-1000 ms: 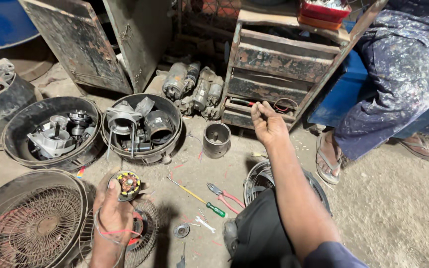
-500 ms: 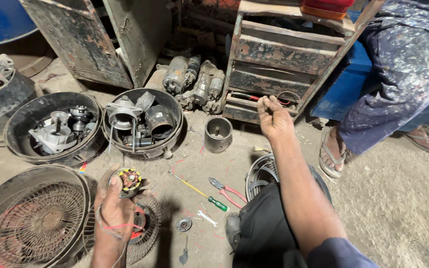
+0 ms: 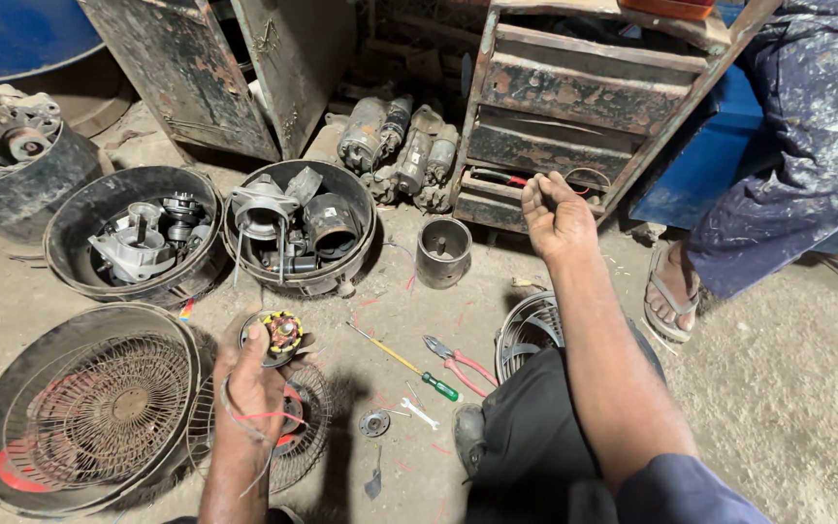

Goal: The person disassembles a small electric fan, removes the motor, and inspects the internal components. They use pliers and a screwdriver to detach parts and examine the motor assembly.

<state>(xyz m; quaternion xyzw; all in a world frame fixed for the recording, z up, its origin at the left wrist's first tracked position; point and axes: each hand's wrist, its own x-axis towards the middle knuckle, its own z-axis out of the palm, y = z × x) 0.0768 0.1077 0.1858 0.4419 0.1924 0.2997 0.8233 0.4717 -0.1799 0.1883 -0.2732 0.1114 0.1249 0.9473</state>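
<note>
Stator: a small round wound stator (image 3: pixel 281 335) with yellow and red coils sits in the left hand (image 3: pixel 252 388), low and left of the middle of the floor.
Left hand fingers: curled around the stator's rim, thumb on its left edge; thin red and grey wires trail across the back of the hand.
Right hand: the right hand (image 3: pixel 553 212) is raised near the rusty drawer cabinet (image 3: pixel 584 97) at the far edge of the floor; its fingers are loosely curled toward the palm, and I cannot tell whether they pinch anything.
Step in hand: by my reading, the stator is being held up for inspection while the other hand is away at the drawers.
Next move calls for: likely a steady grip on the stator and a tool brought to it.
Close by: a yellow-shafted screwdriver with a green handle (image 3: pixel 404 362), red-handled pliers (image 3: pixel 458 361), a small spanner (image 3: pixel 421 414).
Under the left hand: a small wire fan guard (image 3: pixel 307 446); a larger rusty guard (image 3: pixel 99 408) lies to its left.
Further out: two black tubs of motor parts (image 3: pixel 128 238) (image 3: pixel 300 228), a metal cup (image 3: pixel 442 252).
Right edge: another person's sandalled foot (image 3: pixel 669 291).
</note>
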